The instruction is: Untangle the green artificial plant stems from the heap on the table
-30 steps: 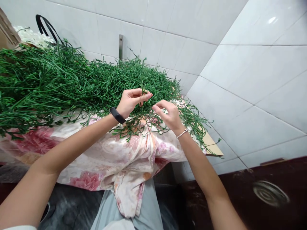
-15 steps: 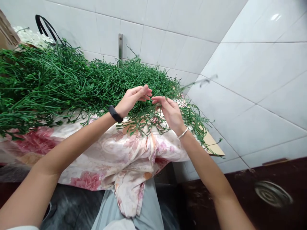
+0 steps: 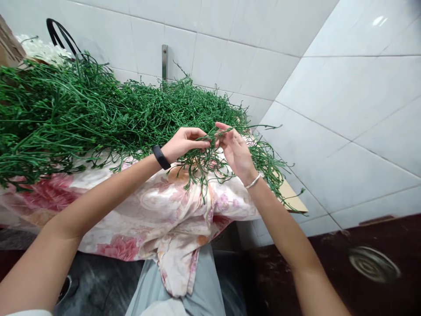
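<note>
Left hand (image 3: 184,141) pinches slender green stem (image 3: 265,126), likely to steady it; right hand (image 3: 237,154) curls alongside, can't tell if gripping.

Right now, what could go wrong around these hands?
The green stem at the left hand and right hand might snag in the tangled pile close behind. Loose stems trailing over the board could slip off. The bunched, hanging cloth might drag stems along if tugged.
</note>
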Tool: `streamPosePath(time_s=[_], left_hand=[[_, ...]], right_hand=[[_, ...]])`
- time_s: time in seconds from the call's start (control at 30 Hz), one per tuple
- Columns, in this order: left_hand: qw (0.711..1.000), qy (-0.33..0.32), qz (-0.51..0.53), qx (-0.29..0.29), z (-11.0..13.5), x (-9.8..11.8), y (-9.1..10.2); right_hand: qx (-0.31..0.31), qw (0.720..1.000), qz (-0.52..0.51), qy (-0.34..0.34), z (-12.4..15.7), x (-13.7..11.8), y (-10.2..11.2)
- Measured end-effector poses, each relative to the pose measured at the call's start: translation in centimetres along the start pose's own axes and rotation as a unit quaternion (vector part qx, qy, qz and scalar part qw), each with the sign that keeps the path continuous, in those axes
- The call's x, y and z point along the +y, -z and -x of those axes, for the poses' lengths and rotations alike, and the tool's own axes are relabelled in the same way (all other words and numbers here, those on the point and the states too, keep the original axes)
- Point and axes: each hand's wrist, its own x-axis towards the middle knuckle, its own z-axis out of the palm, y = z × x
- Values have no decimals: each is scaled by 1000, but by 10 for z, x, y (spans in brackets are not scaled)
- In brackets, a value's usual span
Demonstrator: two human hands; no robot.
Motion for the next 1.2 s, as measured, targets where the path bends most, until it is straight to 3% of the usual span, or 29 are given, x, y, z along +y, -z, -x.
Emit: streamPosePath(time_s=[0.13,0.37,0.57,0.77,0.87,0.97,1.07,1.13,1.2], left_hand=[[999,-1,17,41,0,1,0],[999,-37,-24,-25,3,7,-4],[997,-27,-52,49,2,6,-2],[997,-37,-11,73,-1,3,-1],[989,-63,16,135,-3,5,3],[973,-99,43,202,-5,10,10],[954,-156,61,248,-8,15,17],[944,-188,65,263,-9,17,20],[940,-195,56,275,-11,18,22]], right_hand=[[19,1000,0,-2,0,2,0],[8,1000,-1,-22,0,3,2],[9,1000,3,-19,1,0,-7],[46,997,68,8,2,2,-5],[37,993,105,23,2,3,-1],[-16,992,123,19,3,-2,2],[-139,981,138,7,7,-15,3],[-255,952,167,21,14,-25,1],[-330,916,223,51,27,-32,-3]])
